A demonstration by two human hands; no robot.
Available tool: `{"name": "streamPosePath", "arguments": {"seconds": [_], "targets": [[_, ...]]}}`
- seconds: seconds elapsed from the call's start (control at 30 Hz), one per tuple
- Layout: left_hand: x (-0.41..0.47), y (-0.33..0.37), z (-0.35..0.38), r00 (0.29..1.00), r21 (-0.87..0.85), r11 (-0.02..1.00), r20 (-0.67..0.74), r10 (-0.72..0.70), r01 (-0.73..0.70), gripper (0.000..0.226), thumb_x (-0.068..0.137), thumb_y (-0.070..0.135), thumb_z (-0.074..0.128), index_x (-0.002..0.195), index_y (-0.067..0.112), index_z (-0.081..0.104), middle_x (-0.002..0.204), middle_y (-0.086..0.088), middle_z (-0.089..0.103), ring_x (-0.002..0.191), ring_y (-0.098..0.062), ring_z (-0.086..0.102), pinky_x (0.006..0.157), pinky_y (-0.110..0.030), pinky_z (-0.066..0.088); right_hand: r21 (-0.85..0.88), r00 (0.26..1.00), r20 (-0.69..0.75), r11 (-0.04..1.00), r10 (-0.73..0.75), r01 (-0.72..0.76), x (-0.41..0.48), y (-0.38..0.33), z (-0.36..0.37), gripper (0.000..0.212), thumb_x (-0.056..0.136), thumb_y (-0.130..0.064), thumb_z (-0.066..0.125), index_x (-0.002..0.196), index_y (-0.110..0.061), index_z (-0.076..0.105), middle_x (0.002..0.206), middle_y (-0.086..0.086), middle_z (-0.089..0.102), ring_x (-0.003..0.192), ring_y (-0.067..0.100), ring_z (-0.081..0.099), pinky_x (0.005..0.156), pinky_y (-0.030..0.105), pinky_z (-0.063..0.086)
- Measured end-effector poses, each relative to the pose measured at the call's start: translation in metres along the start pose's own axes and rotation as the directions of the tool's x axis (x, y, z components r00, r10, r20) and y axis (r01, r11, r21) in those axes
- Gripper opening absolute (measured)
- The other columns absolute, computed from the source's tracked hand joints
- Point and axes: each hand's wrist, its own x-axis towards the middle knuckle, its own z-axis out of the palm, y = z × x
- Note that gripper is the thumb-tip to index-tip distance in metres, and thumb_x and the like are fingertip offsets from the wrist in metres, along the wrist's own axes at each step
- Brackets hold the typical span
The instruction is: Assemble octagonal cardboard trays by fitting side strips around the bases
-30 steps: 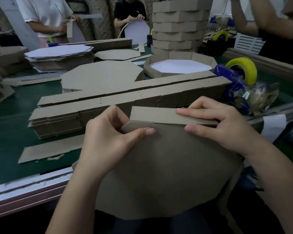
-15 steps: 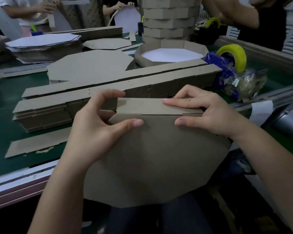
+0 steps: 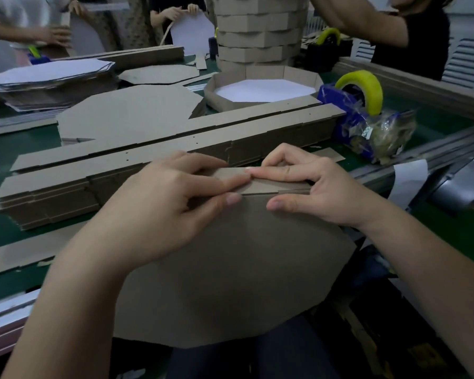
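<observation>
Cardboard fills the near view: an octagonal base [image 3: 244, 269] is held over the person's lap, with its far edge at the near rim of the green table [image 3: 17, 149]. The left forearm hides the base's left side. A side strip [image 3: 268, 184] lies along that far edge. The left hand [image 3: 170, 198] and right hand [image 3: 320, 187] both pinch strip and base together, thumbs on the base's near face and fingers curled over the strip. Only a short stretch of strip shows between the hands, and both its ends are covered. Whether it is seated on the edge all along cannot be told.

Just beyond the hands, a long stack of strips [image 3: 175, 143] lies across the table. Behind it sits a finished tray [image 3: 263, 88] with a white floor. A tower of trays [image 3: 257, 31] rises further back, cut off at the top. A tape dispenser [image 3: 359, 94] stands at the right. The other people at the table are cropped, and the hands at the far left are blurred.
</observation>
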Motion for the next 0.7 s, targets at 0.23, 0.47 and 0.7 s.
{"name": "streamPosePath", "arguments": {"seconds": [0.23,0.47,0.7], "targets": [[0.008,0.007,0.005,0.999,0.016,1.0,0.039,0.003,-0.003,0.037,0.088,0.047,0.048,0.123,0.04,0.06,0.114,0.0,0.061,0.105,-0.021,0.056,0.086,-0.044,0.046,-0.002,1.0,-0.002,1.0,0.01,-0.01,-0.004,0.003,-0.001,0.057,0.079,-0.032,0.068,0.132,-0.018,0.052,0.112,0.01,0.055,0.109,0.013,0.054,0.098,0.021,0.042],[0.01,0.011,0.008,0.999,0.171,0.985,0.039,0.017,-0.024,0.042,0.089,0.055,0.032,0.125,0.05,0.054,0.11,0.003,0.06,0.098,-0.02,0.057,0.079,-0.038,0.048,-0.025,0.999,-0.049,1.0,-0.004,0.002,-0.007,0.008,0.003,0.059,0.08,-0.028,0.072,0.134,-0.016,0.052,0.114,0.006,0.058,0.112,0.01,0.055,0.101,0.024,0.041],[0.016,-0.001,0.022,0.997,0.172,0.984,-0.049,0.064,-0.055,0.04,0.092,0.059,0.032,0.122,0.051,0.058,0.106,0.005,0.062,0.094,-0.022,0.06,0.072,-0.042,0.052,-0.048,0.995,-0.084,0.997,0.057,-0.061,-0.013,0.012,-0.016,0.051,0.083,-0.055,0.061,0.128,-0.032,0.055,0.116,-0.007,0.057,0.108,0.005,0.055,0.094,0.023,0.046]]}}
